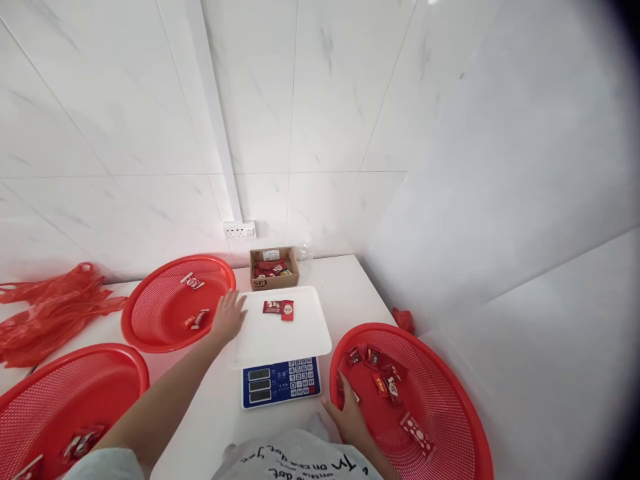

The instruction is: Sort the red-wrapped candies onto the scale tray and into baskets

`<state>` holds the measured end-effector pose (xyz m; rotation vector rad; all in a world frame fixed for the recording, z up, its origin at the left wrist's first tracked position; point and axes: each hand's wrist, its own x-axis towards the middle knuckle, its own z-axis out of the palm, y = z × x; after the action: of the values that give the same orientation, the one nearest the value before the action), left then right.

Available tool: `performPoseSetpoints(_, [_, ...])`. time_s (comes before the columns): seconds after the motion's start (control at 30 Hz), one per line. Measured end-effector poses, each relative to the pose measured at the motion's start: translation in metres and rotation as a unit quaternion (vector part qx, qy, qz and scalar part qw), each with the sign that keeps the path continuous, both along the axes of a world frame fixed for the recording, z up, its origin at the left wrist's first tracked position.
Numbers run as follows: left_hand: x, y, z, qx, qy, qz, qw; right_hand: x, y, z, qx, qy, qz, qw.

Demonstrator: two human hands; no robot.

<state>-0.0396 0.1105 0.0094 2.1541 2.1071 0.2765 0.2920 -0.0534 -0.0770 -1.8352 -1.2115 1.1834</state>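
Observation:
My left hand reaches forward with fingers spread, over the left edge of the white scale tray, beside the far red basket. Two red candy packets lie on the tray. My right hand rests inside the near-left rim of the right red basket, fingers curled among red candy packets; what it grips, if anything, is hidden.
A blue-faced electronic scale sits under the tray. A small cardboard box of red packets stands at the back by the wall. A third red basket is at the near left. Red plastic bags lie at far left.

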Motion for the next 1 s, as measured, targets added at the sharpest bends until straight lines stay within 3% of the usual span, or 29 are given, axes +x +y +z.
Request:
performPoseSetpoints(0.13, [0.046, 0.019, -0.011, -0.056, -0.029, -0.102, 0.993, 0.001, -0.001, 0.004, -0.007, 0.004, -0.008, 1.0])
performPoseSetpoints(0.3, [0.07, 0.023, -0.017, -0.092, -0.052, -0.138, 0.985, -0.002, -0.001, 0.011, -0.018, -0.005, -0.007, 1.0])
performPoseSetpoints(0.43, [0.053, 0.015, -0.015, -0.09, -0.064, -0.118, 0.987, -0.003, -0.001, 0.01, -0.017, 0.0, -0.014, 1.0])
performPoseSetpoints(0.57, [0.017, 0.005, -0.008, -0.058, -0.073, -0.063, 0.994, -0.001, -0.001, 0.005, -0.012, 0.005, -0.021, 1.0])
performPoseSetpoints(0.8, [-0.049, -0.002, 0.012, 0.02, -0.049, 0.109, 0.993, 0.002, -0.001, 0.003, -0.018, -0.002, -0.011, 1.0])
performPoseSetpoints(0.9, [-0.047, 0.001, 0.012, 0.039, -0.032, 0.135, 0.99, 0.0, 0.0, 0.007, -0.014, 0.006, -0.016, 1.0])
performPoseSetpoints(1.0, [-0.012, 0.007, 0.005, 0.024, -0.038, 0.062, 0.997, -0.003, 0.001, 0.011, -0.008, 0.01, -0.018, 1.0])
